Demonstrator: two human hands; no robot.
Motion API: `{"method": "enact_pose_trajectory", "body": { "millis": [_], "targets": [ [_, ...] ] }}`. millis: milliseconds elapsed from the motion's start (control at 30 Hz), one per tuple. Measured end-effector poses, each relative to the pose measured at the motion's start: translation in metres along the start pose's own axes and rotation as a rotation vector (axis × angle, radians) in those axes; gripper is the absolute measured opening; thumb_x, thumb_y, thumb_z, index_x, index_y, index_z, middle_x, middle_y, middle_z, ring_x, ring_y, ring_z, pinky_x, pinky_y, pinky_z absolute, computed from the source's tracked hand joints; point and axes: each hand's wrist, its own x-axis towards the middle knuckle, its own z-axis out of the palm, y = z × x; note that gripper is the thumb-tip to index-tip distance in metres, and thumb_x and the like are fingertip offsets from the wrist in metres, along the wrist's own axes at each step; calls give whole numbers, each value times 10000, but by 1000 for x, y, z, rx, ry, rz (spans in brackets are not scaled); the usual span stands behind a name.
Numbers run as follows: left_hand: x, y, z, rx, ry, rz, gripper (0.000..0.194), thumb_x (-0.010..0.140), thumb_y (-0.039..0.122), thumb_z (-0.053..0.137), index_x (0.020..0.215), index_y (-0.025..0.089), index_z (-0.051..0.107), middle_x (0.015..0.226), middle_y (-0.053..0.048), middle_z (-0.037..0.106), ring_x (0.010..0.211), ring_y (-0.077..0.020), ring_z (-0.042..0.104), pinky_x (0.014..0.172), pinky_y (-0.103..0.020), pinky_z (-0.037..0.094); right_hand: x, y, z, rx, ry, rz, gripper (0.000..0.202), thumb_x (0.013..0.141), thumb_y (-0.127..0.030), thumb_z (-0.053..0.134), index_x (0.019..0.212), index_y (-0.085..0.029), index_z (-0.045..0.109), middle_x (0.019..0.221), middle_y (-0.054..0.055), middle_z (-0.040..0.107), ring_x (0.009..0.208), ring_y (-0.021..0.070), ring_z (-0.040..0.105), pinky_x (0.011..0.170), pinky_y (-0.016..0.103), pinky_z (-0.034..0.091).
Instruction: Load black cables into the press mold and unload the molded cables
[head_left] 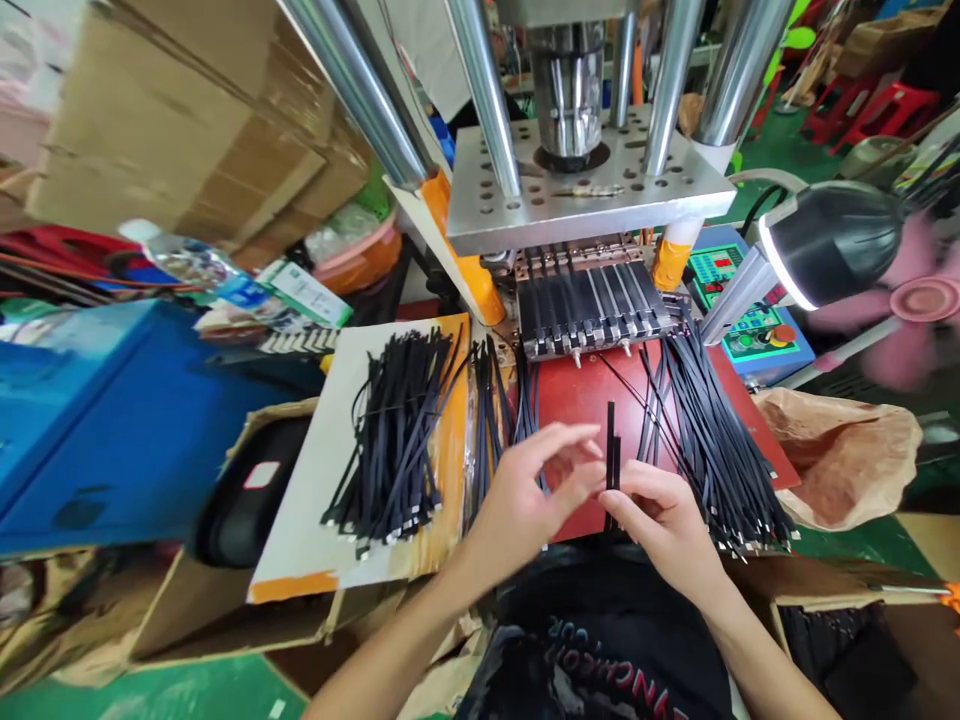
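Observation:
Two black flat strips [613, 460] stand upright side by side, pinched between the thumb and fingers of my right hand [660, 505]. Just to their left is my left hand [532, 480], its fingers curved and apart, with nothing visible between them. Ahead of both hands, a black fixture block [592, 308] with metal clips holds several black strips under the press plate [592, 225]. One bundle of black strips [401, 430] lies on the white board at the left. Another bundle [720, 440] spreads over the red work surface [570, 400] at the right.
A lamp [832, 245], a control box [750, 310] and a pink fan [900, 300] are at the right, above a brown paper bag [840, 450]. Steel press columns [360, 90] rise ahead. On the left are a blue box [112, 420] and cardboard boxes [172, 130].

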Motion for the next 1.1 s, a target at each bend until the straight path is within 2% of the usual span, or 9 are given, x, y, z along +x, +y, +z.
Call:
{"method": "enact_pose_trajectory", "body": {
  "millis": [133, 300, 500, 600, 700, 767, 933, 1000, 1100],
  "targets": [
    [30, 15, -12, -31, -94, 85, 215, 997, 342, 701, 911, 181, 815, 913, -46, 778, 842, -165, 708, 762, -257, 528, -9, 9, 0, -99, 11, -94, 246, 1057, -296, 603, 947, -205, 803, 781, 23, 630, 705, 146, 583, 647, 274, 452],
    [30, 16, -11, -30, -149, 94, 188, 1007, 282, 691, 957, 213, 859, 979, -60, 816, 912, -189, 748, 849, -282, 564, -8, 16, -11, -60, 83, -120, 241, 1058, -270, 590, 1208, -246, 776, 841, 16, 650, 628, 134, 593, 569, 262, 475],
    [30, 20, -12, -99, -139, 40, 254, 964, 428, 741, 896, 213, 859, 922, -77, 784, 822, -190, 725, 775, -297, 595, 5, 5, -7, -57, 121, -91, 136, 987, -294, 712, 908, -240, 809, 758, 18, 625, 681, 170, 561, 629, 295, 463],
    [36, 21, -13, -275, -192, -69, 323, 900, 503, 796, 838, 189, 834, 884, -67, 744, 667, -143, 679, 628, -268, 583, 8, -3, -5, -17, 61, -87, 159, 997, -265, 692, 900, -254, 818, 789, 27, 658, 731, 182, 585, 702, 309, 483],
    [41, 22, -11, -428, -239, -148, 354, 824, 529, 857, 812, 179, 802, 853, -46, 721, 580, -122, 659, 541, -263, 573, 10, -10, -6, -2, 35, -85, 168, 1004, -242, 679, 900, -264, 809, 799, 17, 664, 711, 164, 573, 671, 288, 461],
    [44, 24, -9, -402, -183, -117, 349, 794, 511, 885, 788, 179, 776, 818, -30, 710, 589, -131, 675, 542, -266, 578, 11, -13, -7, -65, 95, -106, 187, 1014, -243, 662, 870, -251, 782, 776, 10, 639, 664, 147, 530, 617, 276, 425],
    [61, 35, -7, -9, 8, 150, 279, 869, 416, 842, 756, 177, 755, 753, -17, 717, 648, -123, 653, 575, -232, 516, 22, -11, -5, -153, 187, -94, 179, 1007, -264, 642, 842, -220, 696, 711, -19, 527, 615, 132, 456, 584, 271, 385],
    [80, 35, -12, 60, 53, 203, 257, 890, 370, 819, 752, 171, 731, 692, 4, 700, 599, -111, 631, 563, -226, 499, 24, -5, -4, -112, 108, 0, 244, 1000, -332, 655, 788, -213, 643, 694, -24, 516, 610, 128, 469, 573, 265, 382],
    [122, 23, -23, 79, 140, 231, 213, 914, 298, 776, 763, 169, 700, 616, 28, 668, 529, -105, 616, 538, -225, 493, 19, 5, -3, 29, -121, 214, 409, 987, -484, 668, 703, -212, 554, 648, -28, 545, 578, 126, 520, 557, 257, 411]
  ]
}}
